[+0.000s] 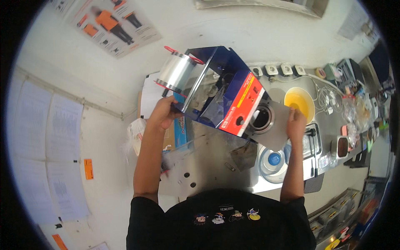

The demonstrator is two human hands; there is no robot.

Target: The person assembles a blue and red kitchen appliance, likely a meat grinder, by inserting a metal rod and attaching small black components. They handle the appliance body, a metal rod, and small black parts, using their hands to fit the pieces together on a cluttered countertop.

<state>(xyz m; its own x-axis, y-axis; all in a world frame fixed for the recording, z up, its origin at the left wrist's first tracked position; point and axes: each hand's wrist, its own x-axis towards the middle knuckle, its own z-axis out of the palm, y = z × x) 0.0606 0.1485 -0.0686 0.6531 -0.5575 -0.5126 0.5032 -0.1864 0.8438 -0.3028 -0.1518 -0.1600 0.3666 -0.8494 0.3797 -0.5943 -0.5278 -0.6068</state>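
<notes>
A blue metal machine (237, 73) with a red and yellow front panel is held tilted between my two hands, over the steel worktop. At its left end sits a silver cylinder (177, 73) with red wire rings. A grey plate (277, 139) with a round metal-rimmed dark opening (262, 118) extends at its right end. My left hand (166, 112) is closed on the blue frame's lower left edge, just below the cylinder. My right hand (296, 123) grips the plate's right edge, in front of a yellow bowl (310, 100). The fingertips of both hands are partly hidden.
On the steel worktop (208, 162) are a clear round container with a blue centre (273, 159), a tray (318, 141) with black-handled tools and a brown-filled container (342, 146). Sockets (286, 68) and loose cables (327, 98) line the back wall. Boxes (180, 131) stand left.
</notes>
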